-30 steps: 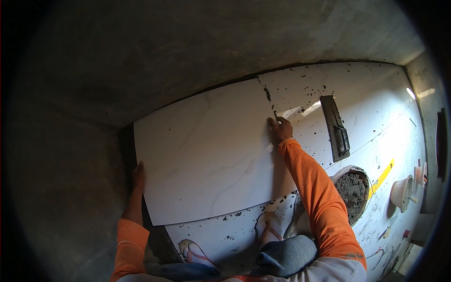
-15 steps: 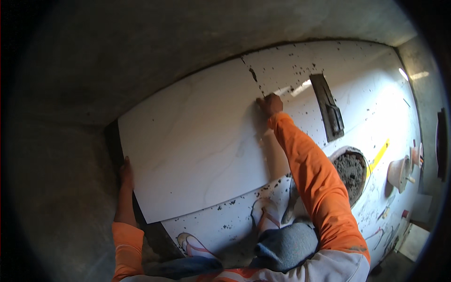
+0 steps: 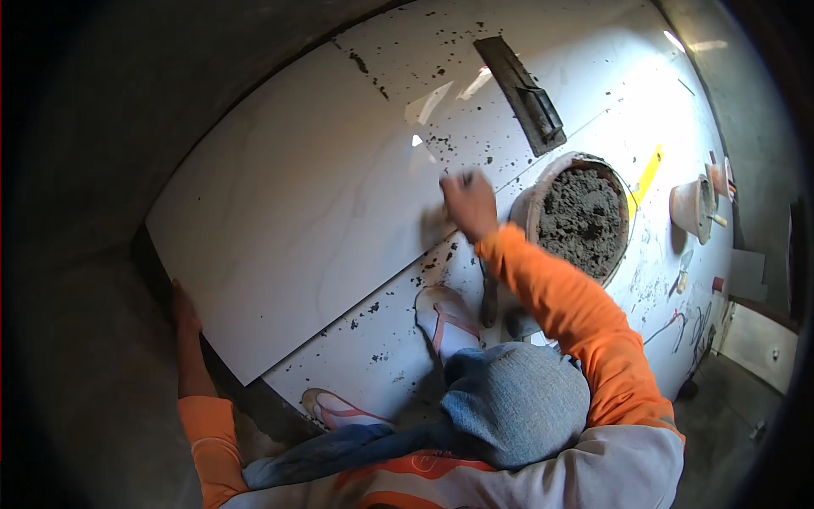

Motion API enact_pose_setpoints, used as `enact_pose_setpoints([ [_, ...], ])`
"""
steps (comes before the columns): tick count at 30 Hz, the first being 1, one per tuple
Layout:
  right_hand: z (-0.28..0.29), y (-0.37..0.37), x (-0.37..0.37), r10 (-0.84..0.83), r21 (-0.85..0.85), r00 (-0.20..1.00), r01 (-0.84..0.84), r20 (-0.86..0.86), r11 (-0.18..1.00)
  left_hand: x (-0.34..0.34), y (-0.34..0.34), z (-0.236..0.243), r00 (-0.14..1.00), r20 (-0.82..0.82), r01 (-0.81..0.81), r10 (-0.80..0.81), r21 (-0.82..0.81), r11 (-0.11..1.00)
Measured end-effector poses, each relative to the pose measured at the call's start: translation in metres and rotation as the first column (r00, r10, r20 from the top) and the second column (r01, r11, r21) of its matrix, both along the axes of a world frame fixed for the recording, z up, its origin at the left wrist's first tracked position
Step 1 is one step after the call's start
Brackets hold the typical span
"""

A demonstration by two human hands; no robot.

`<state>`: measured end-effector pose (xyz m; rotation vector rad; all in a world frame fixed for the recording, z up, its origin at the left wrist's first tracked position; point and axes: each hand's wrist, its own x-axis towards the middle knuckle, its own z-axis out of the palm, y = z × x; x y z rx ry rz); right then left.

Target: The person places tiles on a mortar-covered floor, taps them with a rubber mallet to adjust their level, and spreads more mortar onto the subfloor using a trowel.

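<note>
My left hand (image 3: 185,307) grips the left edge of a large white marbled tile (image 3: 297,204), fingers at its side. My right hand (image 3: 468,202) is curled at the tile's right edge near the close corner, slightly blurred; what lies inside its fingers is unclear. Just right of it stands a round bucket (image 3: 530,195) of grey mortar. A flat metal trowel (image 3: 521,97) with a handle lies beyond, among dark crumbs. Below the tile are my feet in flip-flops (image 3: 445,316).
Concrete walls (image 3: 102,153) border the white tiled floor (image 3: 593,59). At right lie a yellow tool (image 3: 646,174), small buckets (image 3: 688,208), a wooden-handled tool (image 3: 682,280) and wires (image 3: 670,335). A pale board (image 3: 755,343) stands at the lower right.
My right hand has moved along the tile's right edge toward me, nearer the mortar bucket. My left hand stays at the left edge. The view has shifted, showing more of the bucket.
</note>
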<state>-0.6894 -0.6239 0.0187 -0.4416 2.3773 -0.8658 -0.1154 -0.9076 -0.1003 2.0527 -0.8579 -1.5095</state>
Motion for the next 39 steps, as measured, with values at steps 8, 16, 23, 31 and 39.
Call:
enact_pose_setpoints([
  [8,-0.063,0.075,0.063,-0.06,0.079,0.926,0.032,0.372,0.996,0.04,-0.006,-0.02,0.99,-0.077,0.111,-0.117,-0.079,0.991],
  [16,-0.067,0.057,0.056,-0.192,0.098,0.829,0.166,0.525,0.981,0.016,0.005,-0.008,0.992,-0.069,0.098,-0.107,-0.114,0.989],
  [23,-0.054,0.052,0.033,0.135,0.298,0.958,-0.21,0.252,0.931,-0.001,0.014,-0.012,0.974,0.211,0.126,-0.079,-0.221,0.967],
  [31,-0.061,0.033,0.045,0.291,0.277,0.95,-0.311,0.11,0.909,0.068,-0.011,-0.024,0.959,0.278,0.195,-0.051,-0.518,0.833],
  [39,-0.046,0.039,0.042,0.147,0.332,0.977,-0.191,0.154,0.924,-0.013,0.027,-0.015,0.703,0.711,0.426,-0.005,-0.415,0.804],
])
